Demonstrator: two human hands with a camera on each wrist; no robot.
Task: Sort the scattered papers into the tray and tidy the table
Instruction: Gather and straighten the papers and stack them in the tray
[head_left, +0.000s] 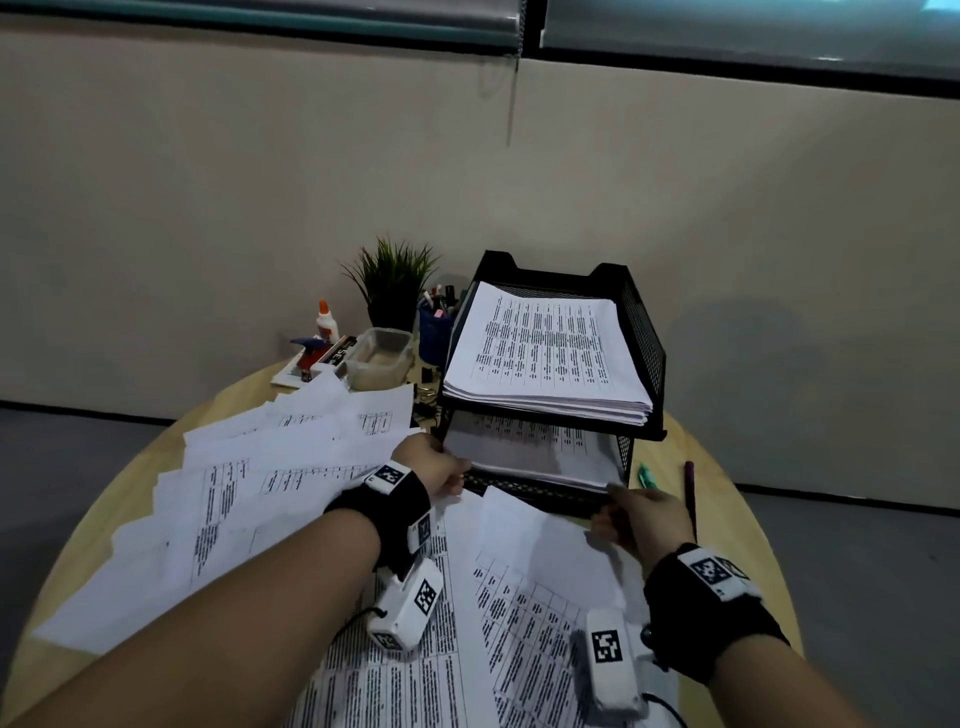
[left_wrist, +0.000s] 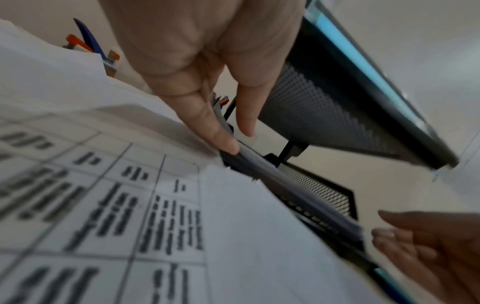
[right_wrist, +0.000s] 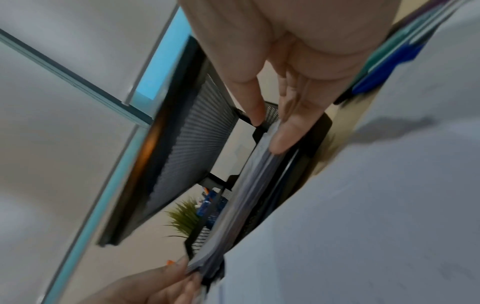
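both hands, left hand (head_left: 434, 470) and right hand (head_left: 641, 512), pinch the front corners of the lower-tray stack (head_left: 530, 454); thin, floppy, slippery sheets, best gripped at both edges.

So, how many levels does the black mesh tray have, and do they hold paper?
2. The upper level holds a thick stack. The lower level holds another stack, with both hands at its front corners.

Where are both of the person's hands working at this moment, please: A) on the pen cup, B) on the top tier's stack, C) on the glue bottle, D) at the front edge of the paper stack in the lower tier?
D: the left hand and right hand both pinch the front edge of the lower tier's paper stack in the black tray.
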